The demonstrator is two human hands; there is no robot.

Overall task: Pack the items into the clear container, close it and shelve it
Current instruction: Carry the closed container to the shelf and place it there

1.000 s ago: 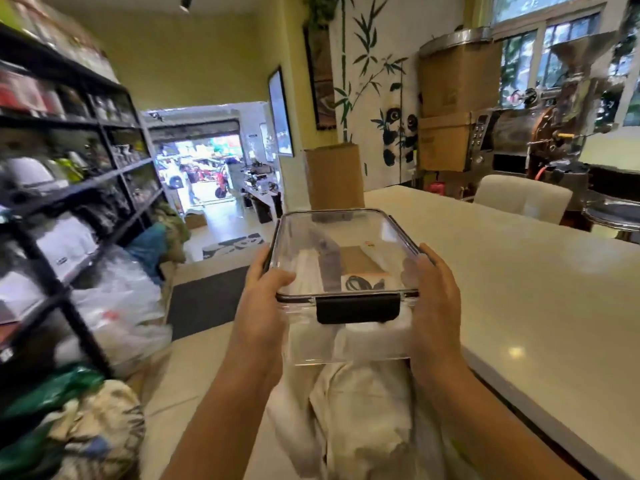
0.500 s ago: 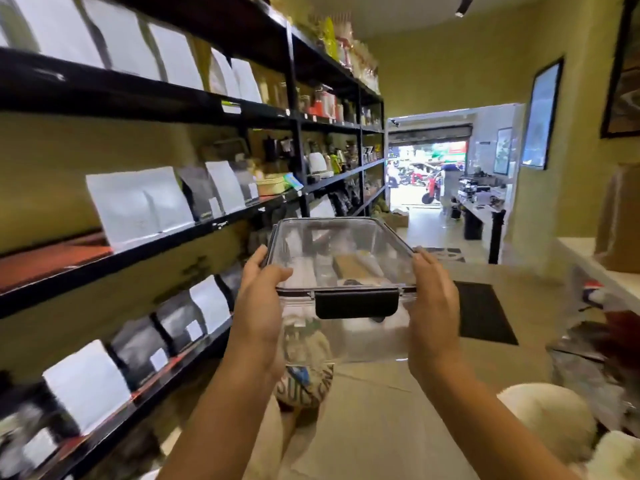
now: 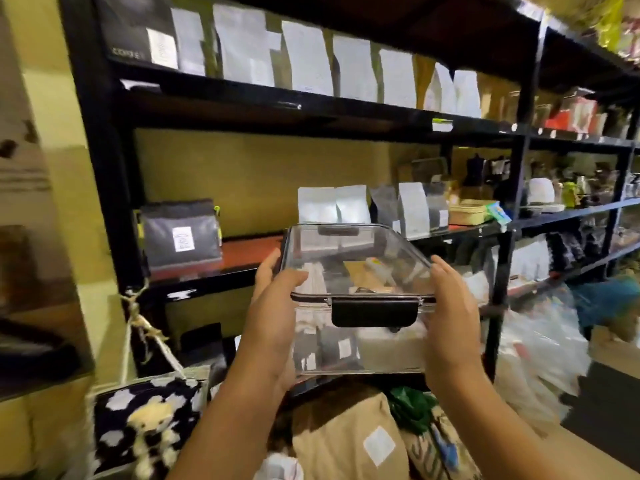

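Clear plastic, lid on and black latch (image 3: 374, 311) folded down at the near side — the clear container (image 3: 356, 271) is held in the air in front of the black shelf unit (image 3: 516, 174), at about the height of its middle shelf and not resting on it. The left hand (image 3: 277, 320) grips the container's left end, thumb over the lid's rim and fingers wrapped under the base. The right hand (image 3: 450, 310) clamps the right end the same way, thumb on top of the lid edge. Through the lid and walls some packed items (image 3: 367, 275) show, a brown paper piece and pale packets among them; what they are exactly is too blurred to tell.

On the shelf unit, just beyond the container's far edge, stand white pouches (image 3: 332, 204). To the left of them on the same red-brown board sits a grey bag (image 3: 181, 233) with a white label, with bare board between the two. Below the container, at the foot of the shelf unit, lie a brown paper bag (image 3: 349, 441) and a black-and-white patterned bag (image 3: 145, 420).
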